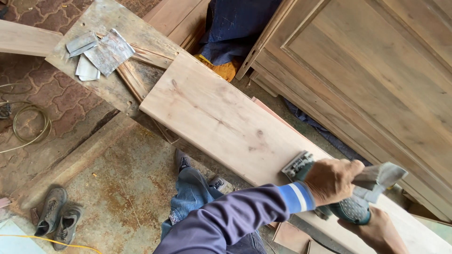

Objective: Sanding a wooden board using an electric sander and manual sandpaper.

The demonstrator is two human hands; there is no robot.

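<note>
A pale wooden board lies slanted across a work stand. On its near right end sits a green electric sander with a grey base pad. My left hand, in a purple sleeve with a blue-and-white cuff, grips the top of the sander, and a folded grey sandpaper sheet sticks out from under its fingers. My right hand is at the bottom right, against the sander's rear end and partly cut off by the frame. My jeans-clad legs stand below the board.
Several loose sandpaper sheets lie on a worn plank at the upper left. A large panelled wooden door leans at the right. A blue cloth hangs at top centre. Shoes and a wire coil lie on the floor at left.
</note>
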